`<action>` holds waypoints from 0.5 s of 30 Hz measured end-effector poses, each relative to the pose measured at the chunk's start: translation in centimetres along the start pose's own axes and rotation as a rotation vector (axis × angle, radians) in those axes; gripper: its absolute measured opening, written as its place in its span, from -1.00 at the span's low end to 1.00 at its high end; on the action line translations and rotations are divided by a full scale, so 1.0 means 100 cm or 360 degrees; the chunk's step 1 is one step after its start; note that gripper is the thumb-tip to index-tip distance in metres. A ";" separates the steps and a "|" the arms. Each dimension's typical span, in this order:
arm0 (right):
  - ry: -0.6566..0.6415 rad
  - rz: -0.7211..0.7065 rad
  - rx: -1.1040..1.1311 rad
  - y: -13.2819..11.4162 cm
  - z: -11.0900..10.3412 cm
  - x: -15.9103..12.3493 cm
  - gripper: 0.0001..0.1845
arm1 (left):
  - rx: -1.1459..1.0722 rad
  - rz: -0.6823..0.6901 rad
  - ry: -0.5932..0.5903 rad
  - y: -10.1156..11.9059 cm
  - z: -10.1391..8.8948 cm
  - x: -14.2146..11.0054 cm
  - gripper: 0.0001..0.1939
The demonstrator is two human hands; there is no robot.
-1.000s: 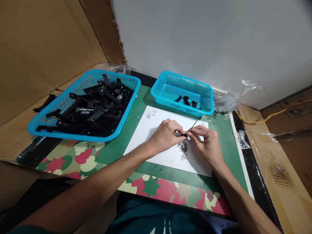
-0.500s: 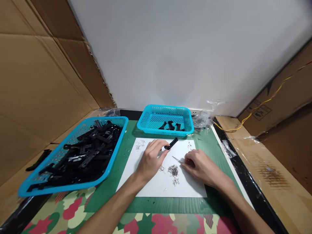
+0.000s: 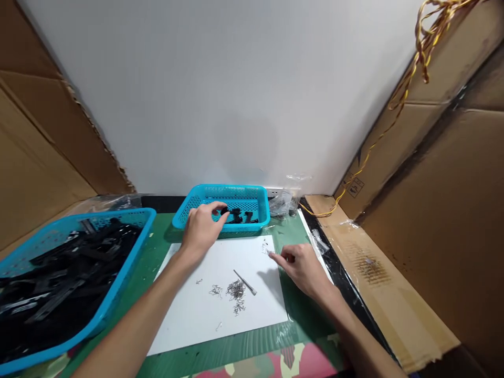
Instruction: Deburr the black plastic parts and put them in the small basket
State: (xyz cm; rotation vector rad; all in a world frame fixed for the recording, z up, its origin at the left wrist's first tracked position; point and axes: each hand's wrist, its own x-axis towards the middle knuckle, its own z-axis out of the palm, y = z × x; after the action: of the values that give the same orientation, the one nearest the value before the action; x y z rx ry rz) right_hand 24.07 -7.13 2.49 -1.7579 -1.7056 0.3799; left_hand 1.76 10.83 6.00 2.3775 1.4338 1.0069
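My left hand (image 3: 202,227) reaches over the near rim of the small blue basket (image 3: 179,220). Its thumb and index finger are curved around a black plastic part (image 3: 224,211), partly hidden by the fingers. Beyond the fingertips, more black parts (image 3: 237,216) lie in the basket. My right hand (image 3: 301,265) hovers at the right edge of the white sheet (image 3: 189,320), thumb stretched out and fingers curled, holding nothing visible. Its thumb tip is beside a few tiny metal pieces (image 3: 265,247). Metal tweezers (image 3: 244,282) lie on the sheet by a pile of small bent wire pieces (image 3: 235,290).
A large blue basket (image 3: 136,262) heaped with black parts stands at the left. Clear plastic bags (image 3: 282,203) lie behind at the right. Cardboard walls (image 3: 433,173) flank the green mat (image 3: 161,236), and a yellow cable (image 3: 364,165) hangs at the right.
My left hand has moved from the sheet to the small basket with the black part. The tweezers have left my right hand and lie on the sheet. The view has turned right.
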 end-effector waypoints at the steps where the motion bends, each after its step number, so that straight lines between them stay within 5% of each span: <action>1: -0.0024 0.0009 -0.0062 0.000 -0.003 -0.007 -0.46 | 0.0047 0.0023 -0.0072 0.001 0.002 0.002 -0.78; 6: -0.0153 -0.0098 -0.0200 0.008 -0.012 -0.053 -0.73 | 0.0119 0.0312 -0.0411 -0.001 0.002 -0.008 -0.62; 8: -0.0115 -0.0140 -0.0328 0.017 -0.010 -0.072 -0.49 | 0.0102 0.0380 -0.0500 -0.005 -0.005 -0.015 -0.58; 12: -0.0147 -0.0071 -0.0459 0.037 0.005 -0.111 -0.36 | 0.0228 0.0325 -0.0427 -0.019 -0.035 -0.026 -0.59; 15: 0.0025 -0.0159 -0.0456 0.049 0.018 -0.139 -0.34 | 0.0434 0.0165 -0.0289 -0.036 -0.072 -0.032 -0.60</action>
State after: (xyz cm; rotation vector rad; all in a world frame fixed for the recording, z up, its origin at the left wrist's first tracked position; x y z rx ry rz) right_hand 25.20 -19.87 -5.14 -1.8576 -1.9026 0.0793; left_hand -6.34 8.73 8.21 2.6781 1.4748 0.6285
